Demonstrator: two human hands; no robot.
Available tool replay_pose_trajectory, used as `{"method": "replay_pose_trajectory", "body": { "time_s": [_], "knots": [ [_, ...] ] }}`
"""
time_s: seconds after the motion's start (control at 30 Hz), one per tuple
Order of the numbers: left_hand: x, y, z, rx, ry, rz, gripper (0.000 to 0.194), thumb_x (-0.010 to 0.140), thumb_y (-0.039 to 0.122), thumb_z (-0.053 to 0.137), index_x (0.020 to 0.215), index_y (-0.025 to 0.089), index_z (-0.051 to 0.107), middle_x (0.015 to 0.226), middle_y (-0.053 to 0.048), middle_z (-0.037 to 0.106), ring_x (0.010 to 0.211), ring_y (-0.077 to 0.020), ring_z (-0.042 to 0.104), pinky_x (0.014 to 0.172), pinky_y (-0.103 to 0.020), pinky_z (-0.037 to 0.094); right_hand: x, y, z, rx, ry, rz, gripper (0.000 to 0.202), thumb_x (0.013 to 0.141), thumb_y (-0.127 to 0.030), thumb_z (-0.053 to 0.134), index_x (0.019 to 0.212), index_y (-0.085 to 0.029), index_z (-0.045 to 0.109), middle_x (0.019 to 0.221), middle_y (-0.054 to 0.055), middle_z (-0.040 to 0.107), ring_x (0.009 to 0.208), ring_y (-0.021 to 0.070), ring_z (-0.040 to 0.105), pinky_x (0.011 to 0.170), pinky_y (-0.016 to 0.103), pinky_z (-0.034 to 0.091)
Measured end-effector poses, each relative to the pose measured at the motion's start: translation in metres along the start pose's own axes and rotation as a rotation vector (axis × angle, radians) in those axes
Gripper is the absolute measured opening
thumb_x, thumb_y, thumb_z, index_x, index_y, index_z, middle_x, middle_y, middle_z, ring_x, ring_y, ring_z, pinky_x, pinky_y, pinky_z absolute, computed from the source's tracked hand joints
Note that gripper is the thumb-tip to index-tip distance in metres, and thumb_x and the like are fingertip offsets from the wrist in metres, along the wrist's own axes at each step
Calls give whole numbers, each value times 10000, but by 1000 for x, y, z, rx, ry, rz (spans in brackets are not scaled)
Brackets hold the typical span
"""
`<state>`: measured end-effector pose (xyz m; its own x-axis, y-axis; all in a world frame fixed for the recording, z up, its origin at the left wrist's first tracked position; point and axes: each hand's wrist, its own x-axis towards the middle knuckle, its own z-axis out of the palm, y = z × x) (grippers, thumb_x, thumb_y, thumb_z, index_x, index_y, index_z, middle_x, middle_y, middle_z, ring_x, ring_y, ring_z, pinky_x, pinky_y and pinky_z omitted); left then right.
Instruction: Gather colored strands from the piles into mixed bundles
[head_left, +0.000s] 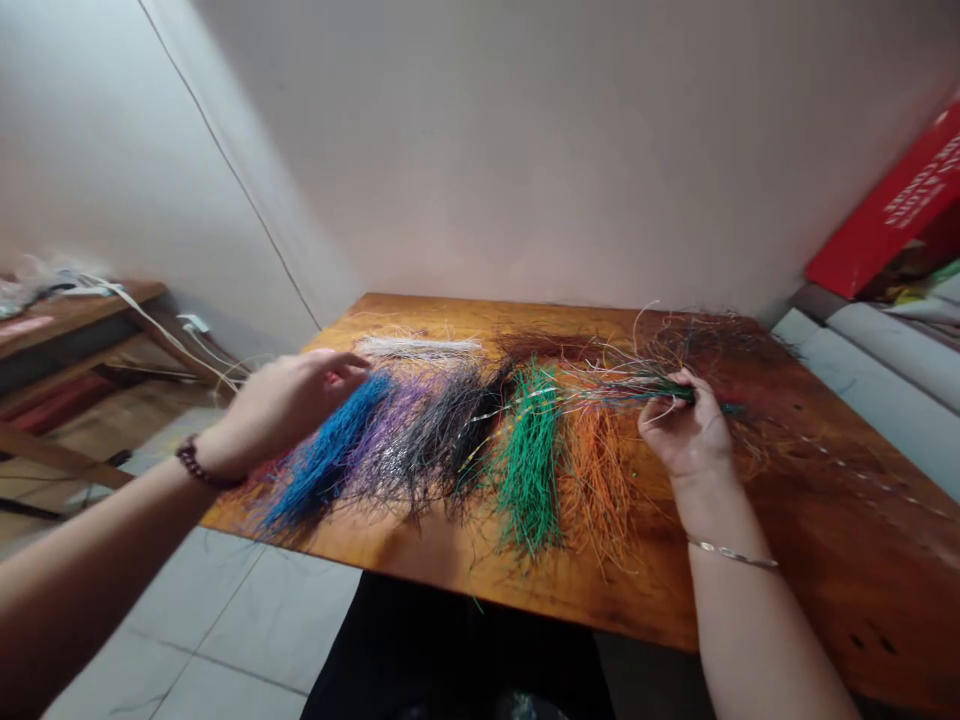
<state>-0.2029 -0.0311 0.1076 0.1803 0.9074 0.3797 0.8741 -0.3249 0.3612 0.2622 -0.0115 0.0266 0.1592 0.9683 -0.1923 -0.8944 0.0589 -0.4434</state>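
Note:
My right hand (694, 425) is closed around a bundle of mixed thin wires (615, 388), whose loose ends fan out to the left over the green and orange piles. Above the blue wire pile (330, 455) hovers my left hand (289, 400), its fingers curled together; a pale thin strand shows beside it, but what the fingers hold is hidden. Sorted by colour along the table lie purple wires (386, 415), grey wires (435, 430), black wires (480, 430), green wires (531, 470) and orange wires (598, 470). White wires (420, 347) and brown wires (551, 347) lie behind.
The wooden table (450, 570) stands against a pale wall (525, 150). A dark tangle of wires (709, 335) lies at its back right. A red box (892, 200) is at the right, and a wooden bench (82, 310) with white cables stands at the left.

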Motion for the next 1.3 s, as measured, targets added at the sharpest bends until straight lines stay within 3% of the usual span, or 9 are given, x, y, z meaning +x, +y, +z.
{"method": "replay_pose_trajectory", "body": {
  "time_s": [0.13, 0.33, 0.47, 0.53, 0.7, 0.9, 1.07, 1.13, 1.3],
  "knots": [
    [-14, 76, 50, -96, -340, 150, 330, 916, 518, 547, 1101, 286, 693, 803, 0, 703, 607, -125, 575, 569, -229, 378, -4, -3, 3, -3, -1, -13, 179, 808, -149, 648, 736, -206, 494, 567, -141, 593, 356, 20, 512, 421, 145, 537],
    [-11, 116, 101, -19, -199, 145, 709, 857, 633, 571, 1419, 233, 406, 718, -5, 649, 558, -155, 562, 515, -250, 303, -8, -2, 6, -2, 17, -36, 157, 858, -166, 594, 731, -202, 508, 544, -133, 578, 359, 20, 506, 439, 150, 544],
    [1, 122, 120, -43, -272, 197, 409, 966, 566, 396, 1004, 219, 610, 675, -25, 602, 543, -146, 520, 520, -264, 256, -7, 2, 6, 2, -2, -10, 163, 850, -162, 611, 725, -194, 511, 551, -124, 591, 357, 22, 513, 435, 150, 538],
    [1, 121, 124, -135, -267, 197, 451, 1007, 506, 301, 783, 198, 543, 655, -24, 566, 541, -131, 470, 535, -267, 259, -6, 2, 5, -1, -2, -2, 162, 838, -163, 631, 725, -192, 519, 551, -122, 598, 357, 22, 518, 444, 146, 540],
    [-1, 98, 111, -373, -8, 135, 486, 999, 535, 293, 672, 193, 402, 605, -4, 439, 559, -125, 365, 551, -270, 279, 0, -5, -2, 20, 26, -41, 159, 866, -167, 595, 718, -190, 542, 503, -110, 574, 372, 29, 539, 455, 137, 537],
    [15, 63, 51, -480, 198, 41, 527, 967, 590, 342, 611, 203, 361, 551, 8, 356, 523, -123, 318, 521, -279, 284, 4, -11, -6, 69, 33, -47, 177, 854, -160, 596, 691, -187, 533, 478, -105, 552, 363, 29, 524, 438, 127, 518],
    [-19, 62, 13, -462, 246, 23, 483, 985, 491, 392, 601, 199, 374, 560, 10, 345, 522, -123, 312, 517, -289, 273, 0, -8, -3, 74, 27, -28, 174, 864, -178, 587, 698, -188, 535, 460, -100, 531, 373, 40, 532, 425, 133, 507],
    [-43, 66, 9, -478, 142, 48, 486, 994, 478, 370, 595, 201, 363, 566, 9, 333, 527, -127, 313, 520, -293, 282, -1, -5, -2, 83, 9, -20, 173, 879, -180, 570, 710, -188, 538, 469, -98, 536, 383, 37, 537, 424, 128, 501],
    [-104, 86, 17, -380, -563, 85, 407, 979, 457, 393, 661, 204, 421, 628, 0, 406, 560, -133, 361, 530, -281, 307, 1, 3, 0, 56, -9, -13, 180, 888, -169, 558, 712, -185, 520, 482, -98, 538, 375, 24, 514, 394, 109, 469]
  ]
}}
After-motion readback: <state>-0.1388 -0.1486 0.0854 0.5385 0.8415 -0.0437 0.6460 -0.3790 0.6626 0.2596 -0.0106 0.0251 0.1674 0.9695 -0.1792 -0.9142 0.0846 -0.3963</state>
